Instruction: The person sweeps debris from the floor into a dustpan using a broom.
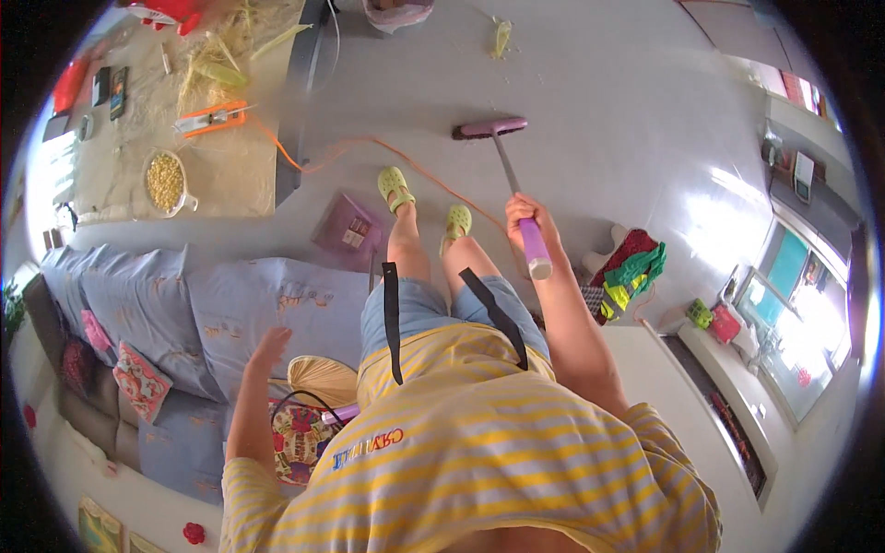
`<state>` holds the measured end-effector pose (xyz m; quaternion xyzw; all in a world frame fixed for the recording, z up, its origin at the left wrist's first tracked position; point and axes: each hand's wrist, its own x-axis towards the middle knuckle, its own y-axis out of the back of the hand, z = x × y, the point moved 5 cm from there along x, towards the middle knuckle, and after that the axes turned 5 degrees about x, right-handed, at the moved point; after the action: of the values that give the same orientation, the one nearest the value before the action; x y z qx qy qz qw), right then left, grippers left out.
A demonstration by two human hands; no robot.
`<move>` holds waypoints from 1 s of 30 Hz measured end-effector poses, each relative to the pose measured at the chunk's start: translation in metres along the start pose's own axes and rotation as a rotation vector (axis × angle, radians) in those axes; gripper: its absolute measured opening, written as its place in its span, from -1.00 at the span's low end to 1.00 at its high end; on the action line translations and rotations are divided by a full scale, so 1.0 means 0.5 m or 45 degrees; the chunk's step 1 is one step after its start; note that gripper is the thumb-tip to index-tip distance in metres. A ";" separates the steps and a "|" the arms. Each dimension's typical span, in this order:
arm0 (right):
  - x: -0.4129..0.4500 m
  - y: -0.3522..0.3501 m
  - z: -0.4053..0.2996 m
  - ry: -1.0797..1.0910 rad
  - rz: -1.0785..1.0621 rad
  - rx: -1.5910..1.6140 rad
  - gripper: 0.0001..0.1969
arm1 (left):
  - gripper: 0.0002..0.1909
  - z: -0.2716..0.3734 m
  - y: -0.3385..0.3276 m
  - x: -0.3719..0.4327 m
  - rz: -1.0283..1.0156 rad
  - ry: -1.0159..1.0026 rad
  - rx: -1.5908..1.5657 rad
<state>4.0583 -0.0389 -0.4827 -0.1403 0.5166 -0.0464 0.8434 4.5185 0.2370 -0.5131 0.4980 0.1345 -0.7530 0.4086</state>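
Observation:
My right hand (531, 220) is closed around the purple grip of a broom (508, 162). The broom's purple head (492, 127) with dark bristles rests on the grey floor, ahead of my feet. Beyond it lie a pale green piece of corn husk (502, 38) and small scattered crumbs. My left hand (271, 345) hangs in front of the blue-covered sofa (242, 301), holding nothing, fingers extended. A purple dustpan (346, 231) sits on the floor left of my green clogs (393, 183). Near my left hip shows a purple handle end (342, 413); its connection is hidden.
An orange cord (429, 173) crosses the floor by my feet, leading to an orange power strip (211, 119) on the table (235, 186). Corn husks (218, 69) and a strainer of kernels (164, 181) are there too. At right stands a stool with colourful cloths (629, 269).

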 end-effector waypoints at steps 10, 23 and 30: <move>-0.245 0.066 -0.089 0.429 0.364 -1.743 -0.83 | -0.47 0.174 -0.244 -0.136 -0.642 0.945 -1.319; -0.182 -0.081 -0.422 -0.243 0.212 -2.150 -0.51 | -0.67 0.323 -0.462 -0.089 0.261 1.031 -0.708; -0.212 -0.224 -0.563 -0.120 0.272 -2.531 -0.48 | -0.64 0.623 -0.352 -0.213 0.220 1.245 0.133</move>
<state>3.7680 -0.1756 -0.4798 -0.7363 0.2966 0.4884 0.3623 4.2053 0.2091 -0.3119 0.8218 0.2307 -0.4004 0.3333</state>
